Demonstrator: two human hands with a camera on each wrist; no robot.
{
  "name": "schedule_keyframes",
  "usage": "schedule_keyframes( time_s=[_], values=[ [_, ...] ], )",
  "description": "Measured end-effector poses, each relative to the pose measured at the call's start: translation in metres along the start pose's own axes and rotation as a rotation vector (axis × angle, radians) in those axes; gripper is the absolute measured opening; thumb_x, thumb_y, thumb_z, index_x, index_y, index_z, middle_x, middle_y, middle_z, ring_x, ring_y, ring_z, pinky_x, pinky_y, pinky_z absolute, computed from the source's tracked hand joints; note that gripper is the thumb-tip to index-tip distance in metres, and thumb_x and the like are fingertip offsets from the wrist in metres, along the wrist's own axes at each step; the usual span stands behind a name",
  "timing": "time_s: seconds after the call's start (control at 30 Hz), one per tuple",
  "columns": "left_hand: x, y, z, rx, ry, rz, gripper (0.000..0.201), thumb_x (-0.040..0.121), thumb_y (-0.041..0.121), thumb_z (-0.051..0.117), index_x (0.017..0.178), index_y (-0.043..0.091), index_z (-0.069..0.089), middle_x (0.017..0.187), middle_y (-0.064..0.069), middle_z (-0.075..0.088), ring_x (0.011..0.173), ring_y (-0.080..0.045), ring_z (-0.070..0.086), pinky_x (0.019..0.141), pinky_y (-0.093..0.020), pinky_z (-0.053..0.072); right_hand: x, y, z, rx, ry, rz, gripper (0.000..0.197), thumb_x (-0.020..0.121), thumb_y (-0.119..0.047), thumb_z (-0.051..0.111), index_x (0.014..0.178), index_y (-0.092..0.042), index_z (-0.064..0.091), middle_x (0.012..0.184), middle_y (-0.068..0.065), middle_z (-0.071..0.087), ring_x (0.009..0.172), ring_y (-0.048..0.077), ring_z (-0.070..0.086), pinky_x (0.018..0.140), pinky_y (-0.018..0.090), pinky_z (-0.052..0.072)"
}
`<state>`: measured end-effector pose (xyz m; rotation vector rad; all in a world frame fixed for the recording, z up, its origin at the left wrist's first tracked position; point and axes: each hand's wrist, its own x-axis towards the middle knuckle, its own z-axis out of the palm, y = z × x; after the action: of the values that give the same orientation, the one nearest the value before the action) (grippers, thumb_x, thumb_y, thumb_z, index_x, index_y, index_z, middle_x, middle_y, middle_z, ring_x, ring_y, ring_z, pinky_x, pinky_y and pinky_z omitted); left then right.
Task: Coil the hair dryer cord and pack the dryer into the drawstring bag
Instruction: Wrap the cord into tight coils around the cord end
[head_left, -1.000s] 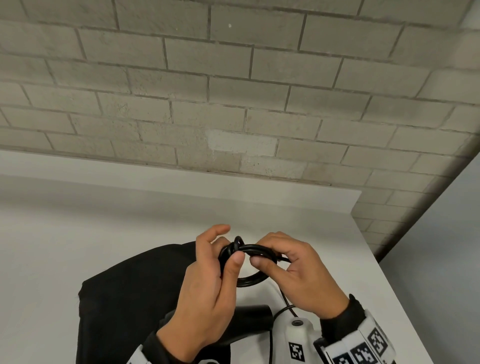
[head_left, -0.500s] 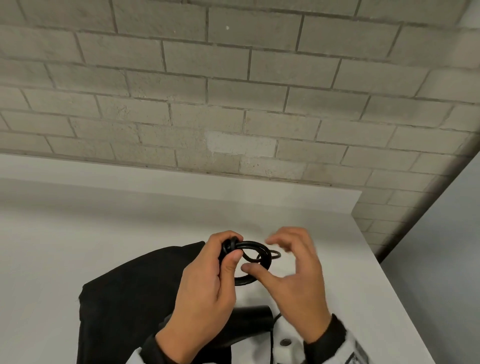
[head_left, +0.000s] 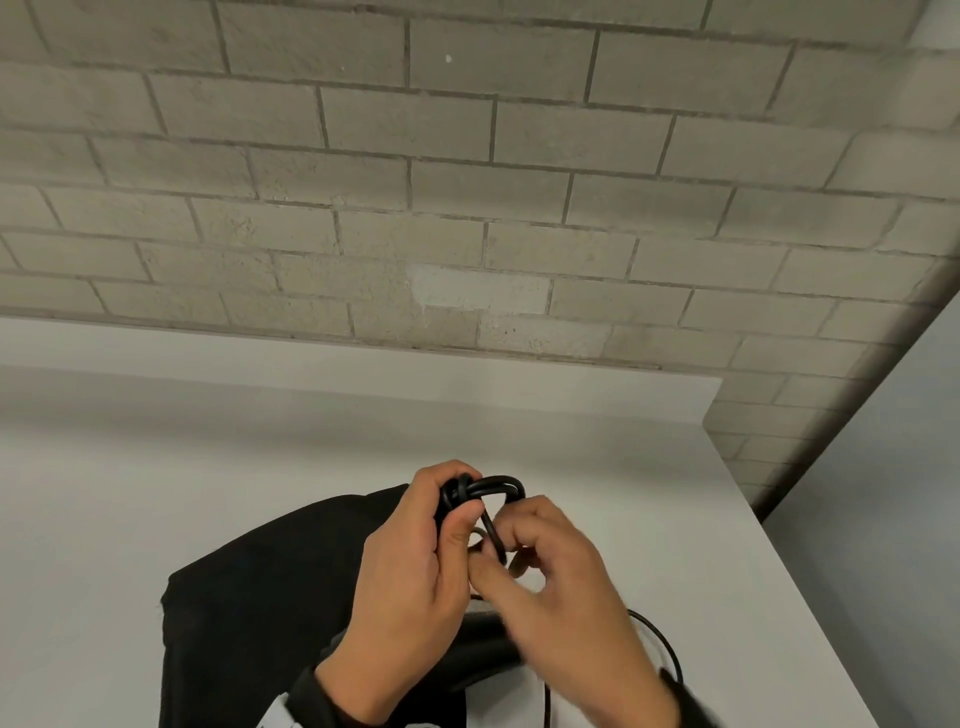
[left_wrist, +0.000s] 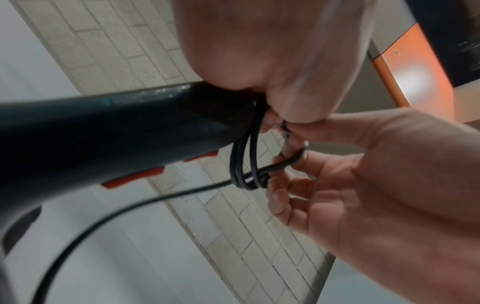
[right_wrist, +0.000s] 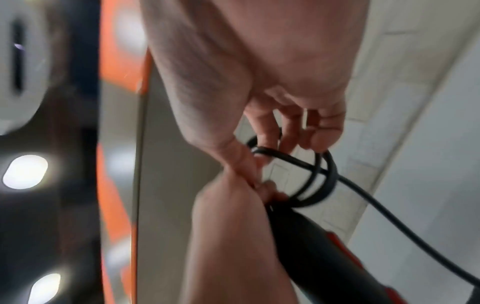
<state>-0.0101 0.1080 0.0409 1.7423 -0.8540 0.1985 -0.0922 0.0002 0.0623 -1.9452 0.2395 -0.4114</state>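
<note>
The black cord (head_left: 491, 486) is wound into a small coil held above the table. My left hand (head_left: 457, 499) grips the coil's left side, thumb over the strands. My right hand (head_left: 498, 556) pinches one strand that crosses down over the coil. Under both hands lies the black hair dryer (head_left: 483, 654), partly hidden. In the left wrist view its dark handle (left_wrist: 116, 133) with red buttons (left_wrist: 132, 178) ends at my palm, the cord loops (left_wrist: 246, 164) hanging beside it. The black drawstring bag (head_left: 249, 597) lies flat on the table beneath my left arm.
A white table (head_left: 156, 493) runs to a brick wall (head_left: 467, 182) at the back; its right edge (head_left: 810, 597) drops off close to my right hand. A loose stretch of cord (head_left: 662, 642) trails over the table by my right wrist.
My right hand, lifted open off the coil half a second ago, has come down and pinched a strand across it. My left hand has kept its grip in the same place.
</note>
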Motion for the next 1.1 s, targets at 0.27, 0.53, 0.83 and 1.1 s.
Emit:
schedule_keyframes(
  time_s=[0.27, 0.53, 0.83, 1.1],
  values=[
    [0.007, -0.008, -0.004, -0.036, 0.052, 0.022, 0.017, 0.093, 0.047, 0.042, 0.108, 0.042, 0.048, 0.083, 0.011, 0.059, 0.064, -0.015, 0.057, 0.055, -0.025, 0.047, -0.012, 0.015, -0.008, 0.104, -0.025, -0.135, 0.018, 0.08, -0.02, 0.071, 0.096, -0.026, 0.066, 0.106, -0.005, 0.062, 0.11, 0.021, 0.058, 0.091, 0.028, 0.048],
    [0.01, -0.015, -0.006, -0.017, 0.071, 0.005, 0.017, 0.093, 0.046, 0.043, 0.11, 0.042, 0.047, 0.08, 0.007, 0.058, 0.058, -0.018, 0.053, 0.052, -0.03, 0.046, -0.015, 0.012, -0.012, 0.369, 0.045, 0.046, 0.025, 0.084, -0.046, 0.062, 0.089, -0.025, 0.074, 0.074, 0.002, 0.072, 0.082, 0.012, 0.067, 0.085, 0.02, 0.047],
    [0.012, -0.014, -0.002, 0.011, 0.052, 0.001, 0.014, 0.098, 0.044, 0.041, 0.111, 0.041, 0.045, 0.082, 0.012, 0.058, 0.061, -0.017, 0.055, 0.053, -0.026, 0.046, -0.026, 0.022, -0.027, 0.376, 0.051, 0.036, 0.028, 0.065, -0.042, 0.071, 0.084, -0.021, 0.073, 0.085, 0.0, 0.071, 0.082, 0.013, 0.064, 0.075, 0.02, 0.05],
    [0.009, -0.008, -0.003, 0.026, 0.0, 0.037, 0.03, 0.097, 0.044, 0.042, 0.127, 0.045, 0.041, 0.077, 0.016, 0.055, 0.06, -0.01, 0.052, 0.056, -0.011, 0.039, -0.022, 0.038, -0.009, 0.654, 0.175, 0.038, 0.049, 0.065, -0.061, 0.077, 0.088, -0.019, 0.071, 0.095, 0.023, 0.071, 0.102, 0.033, 0.068, 0.084, 0.032, 0.056]
  ],
)
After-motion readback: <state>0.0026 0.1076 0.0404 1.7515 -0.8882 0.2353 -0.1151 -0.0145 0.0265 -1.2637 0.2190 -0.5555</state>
